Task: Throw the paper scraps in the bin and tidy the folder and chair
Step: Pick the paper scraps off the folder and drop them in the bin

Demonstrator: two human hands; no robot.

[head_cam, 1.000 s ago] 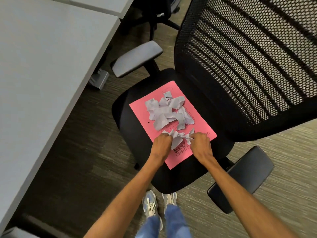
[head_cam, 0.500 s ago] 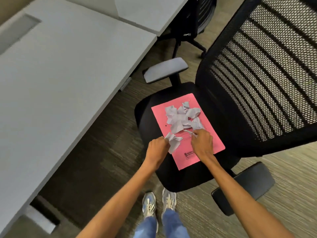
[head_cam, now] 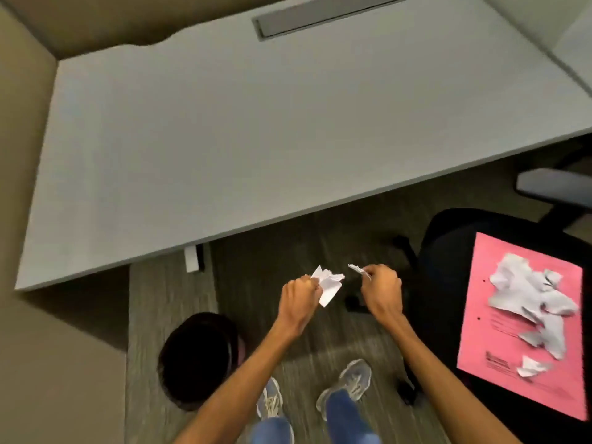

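1. At far left, a tan wall panel (head_cam: 57, 363) beside a strip of grey striped carpet (head_cam: 166, 293)
2. Above it, spanning most of the view, a pale grey desk (head_cam: 224, 123) with a long darker cable slot (head_cam: 326, 14) set into its far edge; a white desk leg (head_cam: 191, 259) visible under the near edge
3. Low and left, standing on the carpet, a round black bin (head_cam: 195, 357), mouth dark, contents not discernible; partly overlapped by the left forearm
4. Just right of and above the bin, left hand (head_cam: 299, 301) closed into a fist around a bunch of white paper scraps (head_cam: 328, 282), torn ends fanning out past the thumb side; held over the carpet, not over the bin mouth
5. Close beside it but apart, right hand (head_cam: 381, 291) curled, fingertips pinched on a small scrap (head_cam: 358, 270) poking out to the left
6. Below the hands, two grey sneakers (head_cam: 352, 382) and blue jeans cuffs on the carpet
7. Further right, a black office chair (head_cam: 448, 251) with a grey armrest (head_cam: 554, 187) near the desk edge
8. On the chair seat, at the right border, a pink folder (head_cam: 480, 331) lying flat, a heap of remaining scraps (head_cam: 525, 293) piled on its middle and one loose crumpled piece (head_cam: 531, 366) near its lower end
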